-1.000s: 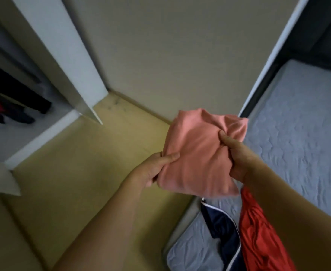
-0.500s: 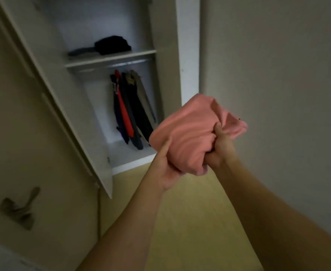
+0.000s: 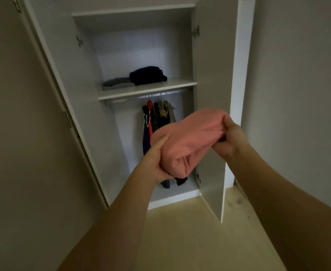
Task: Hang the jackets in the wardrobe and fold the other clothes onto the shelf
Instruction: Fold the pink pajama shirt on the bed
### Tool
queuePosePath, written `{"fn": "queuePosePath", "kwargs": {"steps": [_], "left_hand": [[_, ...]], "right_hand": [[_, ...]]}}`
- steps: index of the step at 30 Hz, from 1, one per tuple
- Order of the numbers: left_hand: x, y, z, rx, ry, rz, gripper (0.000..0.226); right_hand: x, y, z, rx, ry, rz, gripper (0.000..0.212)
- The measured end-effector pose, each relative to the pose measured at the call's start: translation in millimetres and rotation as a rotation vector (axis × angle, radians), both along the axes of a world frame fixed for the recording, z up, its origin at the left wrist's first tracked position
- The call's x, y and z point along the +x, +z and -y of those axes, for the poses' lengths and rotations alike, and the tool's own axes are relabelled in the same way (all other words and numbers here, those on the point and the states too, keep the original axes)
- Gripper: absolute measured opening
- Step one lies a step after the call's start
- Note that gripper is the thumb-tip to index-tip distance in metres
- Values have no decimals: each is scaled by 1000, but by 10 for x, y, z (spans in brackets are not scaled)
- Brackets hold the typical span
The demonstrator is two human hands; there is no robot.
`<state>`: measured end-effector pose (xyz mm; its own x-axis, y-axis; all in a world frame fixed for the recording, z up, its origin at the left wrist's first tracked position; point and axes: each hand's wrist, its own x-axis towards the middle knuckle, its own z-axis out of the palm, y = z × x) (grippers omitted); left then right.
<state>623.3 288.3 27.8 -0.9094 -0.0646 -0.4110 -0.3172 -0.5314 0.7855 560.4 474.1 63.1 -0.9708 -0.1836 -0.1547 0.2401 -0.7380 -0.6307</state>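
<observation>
A folded pink garment (image 3: 190,137) is held in the air in front of the open white wardrobe (image 3: 86,94). My left hand (image 3: 156,161) grips its lower left end and my right hand (image 3: 231,137) grips its upper right end. Higher up, the wardrobe shelf (image 3: 147,89) carries a folded grey garment (image 3: 116,84) and a folded dark garment (image 3: 148,75) side by side. Under the shelf, several jackets (image 3: 154,122) hang from the rail, partly hidden behind the pink garment.
The right wardrobe door (image 3: 211,106) stands open, its edge close beside my right hand. The left door (image 3: 23,114) is swung wide at the left. A plain wall (image 3: 301,75) is on the right and yellowish floor (image 3: 180,231) lies below.
The view has swung from the bed and floor round to face the wardrobe squarely. Both hands kept hold of the pink garment and carried it up toward the wardrobe.
</observation>
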Motion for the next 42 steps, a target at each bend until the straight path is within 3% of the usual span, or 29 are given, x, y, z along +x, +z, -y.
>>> {"fn": "queuePosePath", "kwargs": {"steps": [7, 12, 19, 22, 26, 30, 38, 42], "left_hand": [[-1536, 262, 463, -169, 138, -178, 44], [-2531, 748, 1090, -255, 327, -216, 53], [-3751, 1193, 2241, -380, 393, -252, 50], [-4286, 1350, 2823, -428, 404, -265, 47], [-5001, 1631, 3650, -456, 415, -245, 38], [-5753, 1899, 4400, -501, 466, -237, 38], [-7160, 2221, 5796, -677, 620, -218, 57], [-7761, 2411, 6415, -747, 659, -201, 54]], "right_hand": [[-1510, 194, 416, -100, 62, -77, 25], [-2581, 514, 1016, -113, 148, -88, 24], [-3978, 746, 2146, -125, 286, -143, 27], [-4606, 785, 2725, -111, 307, -168, 42], [-5430, 1000, 3492, -8, 311, -269, 71], [-6216, 1258, 4223, 180, 356, -383, 65], [-7705, 1615, 5649, 349, 394, -498, 84], [-8321, 1721, 6306, 451, 421, -633, 79]]}}
